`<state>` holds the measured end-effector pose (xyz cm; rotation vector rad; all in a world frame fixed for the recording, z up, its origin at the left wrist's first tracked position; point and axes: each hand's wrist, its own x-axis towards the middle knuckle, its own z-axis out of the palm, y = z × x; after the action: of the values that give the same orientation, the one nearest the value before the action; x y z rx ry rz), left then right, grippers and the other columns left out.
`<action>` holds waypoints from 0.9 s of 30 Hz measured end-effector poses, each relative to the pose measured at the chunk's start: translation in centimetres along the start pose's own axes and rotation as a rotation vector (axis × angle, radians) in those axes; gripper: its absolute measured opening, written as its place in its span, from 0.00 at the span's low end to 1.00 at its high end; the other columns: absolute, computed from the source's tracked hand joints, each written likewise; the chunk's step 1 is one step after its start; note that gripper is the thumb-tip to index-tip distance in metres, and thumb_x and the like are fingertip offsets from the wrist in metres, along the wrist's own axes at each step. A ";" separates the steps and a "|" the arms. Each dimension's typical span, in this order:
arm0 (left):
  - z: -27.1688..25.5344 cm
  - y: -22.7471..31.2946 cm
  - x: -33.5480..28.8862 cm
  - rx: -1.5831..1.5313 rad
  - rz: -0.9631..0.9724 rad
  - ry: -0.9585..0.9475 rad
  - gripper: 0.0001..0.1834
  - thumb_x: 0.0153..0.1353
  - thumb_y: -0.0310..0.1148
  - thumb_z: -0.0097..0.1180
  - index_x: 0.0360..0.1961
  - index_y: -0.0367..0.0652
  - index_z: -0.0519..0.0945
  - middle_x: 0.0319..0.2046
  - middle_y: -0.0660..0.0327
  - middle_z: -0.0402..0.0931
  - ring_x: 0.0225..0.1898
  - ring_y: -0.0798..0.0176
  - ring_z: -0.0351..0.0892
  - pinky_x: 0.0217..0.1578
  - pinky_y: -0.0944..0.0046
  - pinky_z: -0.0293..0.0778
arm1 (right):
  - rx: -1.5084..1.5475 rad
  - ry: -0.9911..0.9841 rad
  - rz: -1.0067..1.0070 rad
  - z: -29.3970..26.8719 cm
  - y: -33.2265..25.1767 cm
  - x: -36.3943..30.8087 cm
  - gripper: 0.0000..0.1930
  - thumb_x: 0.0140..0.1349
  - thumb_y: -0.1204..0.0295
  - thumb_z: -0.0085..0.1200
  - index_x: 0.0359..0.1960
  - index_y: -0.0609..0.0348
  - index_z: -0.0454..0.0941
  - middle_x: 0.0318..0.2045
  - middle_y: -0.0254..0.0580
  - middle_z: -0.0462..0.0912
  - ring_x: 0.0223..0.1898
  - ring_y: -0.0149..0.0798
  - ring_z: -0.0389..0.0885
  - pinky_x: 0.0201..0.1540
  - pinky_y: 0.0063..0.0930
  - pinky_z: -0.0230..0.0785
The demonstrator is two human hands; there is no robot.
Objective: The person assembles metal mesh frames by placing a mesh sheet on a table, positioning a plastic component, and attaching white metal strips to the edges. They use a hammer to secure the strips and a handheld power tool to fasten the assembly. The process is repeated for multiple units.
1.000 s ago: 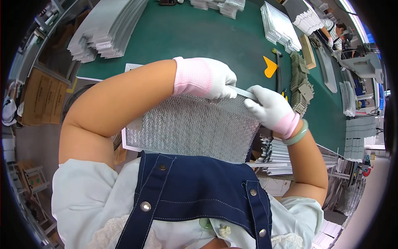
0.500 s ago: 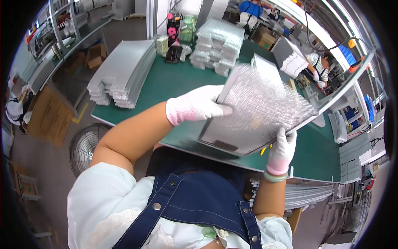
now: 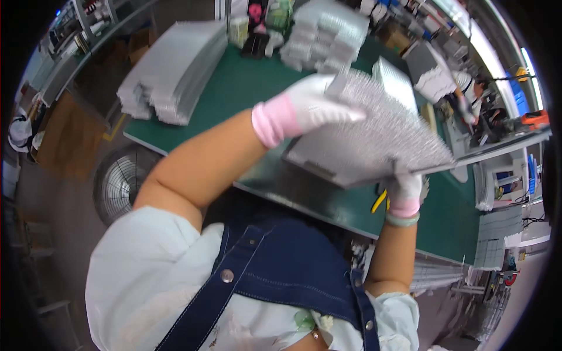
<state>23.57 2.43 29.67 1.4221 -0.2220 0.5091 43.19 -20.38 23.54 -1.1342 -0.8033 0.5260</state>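
Note:
A silver mesh panel (image 3: pixel 380 131) with a thin frame along its edge is held tilted above the green worktable (image 3: pixel 228 96). My left hand (image 3: pixel 316 106), in a white glove with a pink cuff, grips its upper left edge with the fingers partly behind it. At the lower right corner my right hand (image 3: pixel 405 190), gloved the same way, is closed on the edge; its fingers are blurred and partly hidden. A yellow-handled tool (image 3: pixel 379 200) lies on the table beside the right hand. Farther back, another silver panel (image 3: pixel 396 85) shows behind the held one.
Grey notched sheets (image 3: pixel 181 64) are stacked at the table's left. A pile of silver mesh pieces (image 3: pixel 325 35) stands at the back, next to a dark phone-like object (image 3: pixel 255 45). A floor fan (image 3: pixel 120 181) is left of the table. A co-worker (image 3: pixel 468 96) sits at the far right.
The view has shifted, so the table appears higher. The panel has tipped flatter and farther from my body, with both hands still on it. More of the yellow-handled tool now shows.

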 end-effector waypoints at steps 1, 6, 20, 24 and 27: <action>-0.3 -0.7 -0.3 0.033 -0.063 0.004 0.20 0.64 0.27 0.60 0.57 0.36 0.77 0.50 0.61 0.80 0.51 0.68 0.77 0.56 0.64 0.72 | 0.045 -0.053 0.036 -0.3 -0.1 -0.2 0.30 0.60 0.79 0.56 0.65 0.60 0.64 0.60 0.43 0.72 0.61 0.43 0.70 0.66 0.43 0.60; -3.3 -11.4 -5.6 0.510 -0.236 -0.143 0.13 0.60 0.32 0.60 0.45 0.40 0.84 0.38 0.58 0.84 0.38 0.61 0.81 0.45 0.63 0.76 | -0.549 -0.288 0.234 -2.3 4.8 -3.2 0.23 0.59 0.74 0.61 0.57 0.58 0.75 0.52 0.43 0.77 0.52 0.44 0.76 0.60 0.36 0.67; -2.7 -15.3 -11.1 1.009 -0.046 -0.166 0.15 0.56 0.33 0.58 0.43 0.38 0.81 0.44 0.49 0.79 0.47 0.45 0.78 0.51 0.53 0.74 | -1.006 -0.464 -0.029 -3.5 10.3 -6.3 0.17 0.61 0.78 0.49 0.52 0.58 0.78 0.55 0.53 0.75 0.60 0.52 0.73 0.64 0.35 0.63; -3.6 -15.6 -10.5 1.021 -0.024 -0.215 0.14 0.56 0.34 0.59 0.42 0.39 0.82 0.43 0.50 0.80 0.46 0.46 0.79 0.50 0.53 0.75 | -0.997 -0.567 -0.039 -3.9 10.0 -4.6 0.16 0.59 0.77 0.53 0.50 0.59 0.79 0.50 0.50 0.78 0.55 0.50 0.76 0.59 0.35 0.67; -5.8 -15.7 -8.4 0.956 -0.175 -0.311 0.13 0.54 0.33 0.60 0.41 0.42 0.84 0.41 0.52 0.81 0.44 0.47 0.80 0.49 0.55 0.75 | -1.018 -0.464 0.252 -3.7 10.0 -3.9 0.16 0.57 0.74 0.59 0.48 0.59 0.80 0.44 0.48 0.81 0.50 0.48 0.79 0.54 0.36 0.71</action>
<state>22.63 5.43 11.22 2.4345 -0.0927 0.2365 43.92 -21.87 12.29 -2.1097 -1.4150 0.6123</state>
